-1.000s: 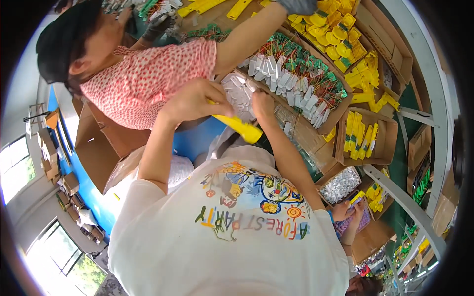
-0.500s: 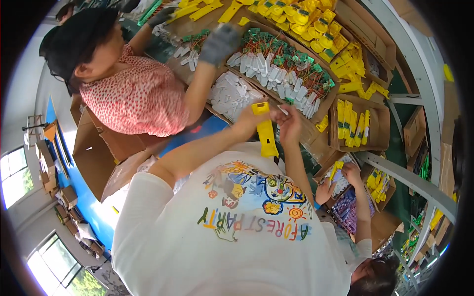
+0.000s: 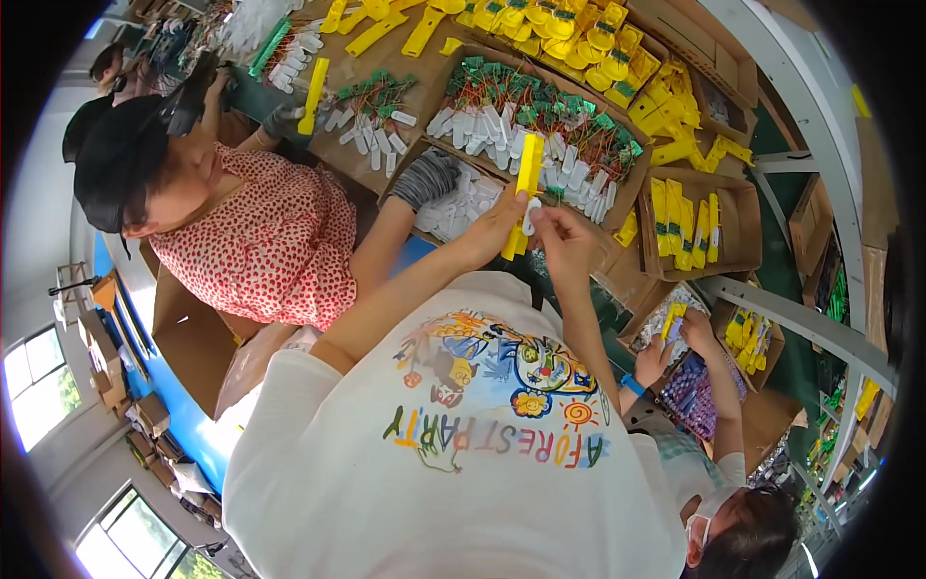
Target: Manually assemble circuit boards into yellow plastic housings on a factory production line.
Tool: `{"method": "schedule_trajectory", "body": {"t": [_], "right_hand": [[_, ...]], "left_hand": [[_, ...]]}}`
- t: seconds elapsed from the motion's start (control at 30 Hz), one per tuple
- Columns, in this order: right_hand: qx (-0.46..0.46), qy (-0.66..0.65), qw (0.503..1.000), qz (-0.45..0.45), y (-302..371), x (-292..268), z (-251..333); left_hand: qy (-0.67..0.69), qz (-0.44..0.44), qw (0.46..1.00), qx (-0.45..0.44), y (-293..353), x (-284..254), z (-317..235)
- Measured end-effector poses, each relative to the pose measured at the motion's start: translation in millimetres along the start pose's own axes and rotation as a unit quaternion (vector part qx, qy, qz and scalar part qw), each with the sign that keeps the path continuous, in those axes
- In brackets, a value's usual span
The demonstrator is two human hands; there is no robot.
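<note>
Seemingly midway: I see left hand [image 3: 494, 230] gripping yellow casing [image 3: 530, 166], right hand [image 3: 569, 243] pinching white piece [image 3: 531, 214], looks unseated.

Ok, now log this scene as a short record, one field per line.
Left hand: holds a yellow plastic part
Right hand: pinches a small white piece close to that part; contact unclear
Ahead: green boards wired to white pieces, boxed
Right side: carton holding yellow parts
Left co-worker: striped gray glove at loose white pieces
</note>
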State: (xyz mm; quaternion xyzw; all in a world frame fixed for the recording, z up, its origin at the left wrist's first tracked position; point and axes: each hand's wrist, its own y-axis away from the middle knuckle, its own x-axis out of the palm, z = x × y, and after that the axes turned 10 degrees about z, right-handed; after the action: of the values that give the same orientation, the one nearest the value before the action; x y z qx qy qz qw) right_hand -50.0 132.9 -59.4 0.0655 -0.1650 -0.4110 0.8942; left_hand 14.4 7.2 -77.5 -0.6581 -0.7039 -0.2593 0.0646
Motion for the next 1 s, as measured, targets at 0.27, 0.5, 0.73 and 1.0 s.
{"method": "schedule_trajectory", "body": {"t": [0.27, 0.5, 0.73, 1.0], "right_hand": [[0.017, 0.075, 0.996, 0.033, -11, 7, 7], [-0.092, 0.286, 0.954, 0.017, -22, 24, 8], [-0.118, 0.444, 0.882, -0.104, -57, -36, -45], [0.000, 0.055, 0.998, -0.019, -45, -47, -35]], "left_hand": [[-0.038, -0.047, 0.992, -0.109, 3, -5, -15], [-0.152, -0.030, 0.988, -0.013, -4, -25, 11], [0.234, -0.084, 0.966, -0.065, 7, -42, 0], [-0.014, -0.054, 0.997, 0.045, -9, -25, -23]]}}
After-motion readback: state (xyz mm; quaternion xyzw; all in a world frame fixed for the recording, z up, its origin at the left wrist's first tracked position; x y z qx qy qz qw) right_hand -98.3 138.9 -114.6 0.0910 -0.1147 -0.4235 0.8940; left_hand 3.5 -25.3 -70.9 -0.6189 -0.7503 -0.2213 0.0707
